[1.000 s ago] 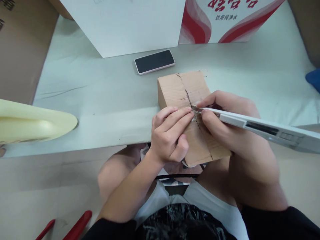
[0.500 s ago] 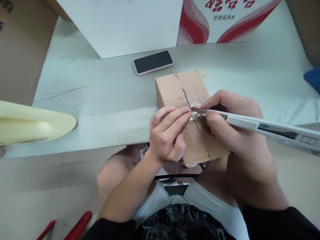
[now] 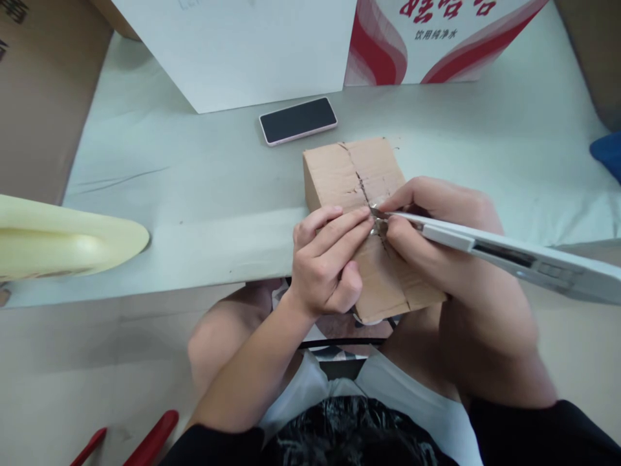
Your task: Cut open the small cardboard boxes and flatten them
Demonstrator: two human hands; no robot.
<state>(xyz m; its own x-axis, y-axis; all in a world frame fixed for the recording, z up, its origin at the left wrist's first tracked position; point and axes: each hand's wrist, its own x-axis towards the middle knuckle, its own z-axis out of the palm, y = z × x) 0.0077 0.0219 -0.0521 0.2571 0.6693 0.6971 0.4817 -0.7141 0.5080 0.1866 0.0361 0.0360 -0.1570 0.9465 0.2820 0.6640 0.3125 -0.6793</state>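
A small brown cardboard box (image 3: pixel 383 278) lies across the front edge of the table, partly over my lap. Along its top runs a dark seam with crumpled clear tape (image 3: pixel 376 224) near the middle. My left hand (image 3: pixel 330 259) holds the box at its left side, fingers laid together over the top and fingertips at the tape. In my right hand (image 3: pixel 436 226) is a white utility knife (image 3: pixel 514 249), gripped near its front end. Its short blade meets the seam right beside my left fingertips. The blade's very tip is hidden there.
A phone (image 3: pixel 298 121) lies behind the box on the pale table cover (image 3: pixel 218 194). White cartons (image 3: pixel 272 52) stand at the back. A pale yellow object (image 3: pixel 72 239) is at the left, a blue thing (image 3: pixel 609 155) at the right edge. Red objects (image 3: pixel 155 437) show below.
My right hand has shifted slightly left along with the knife, which has turned a little about its length. My left hand and the box have barely moved.
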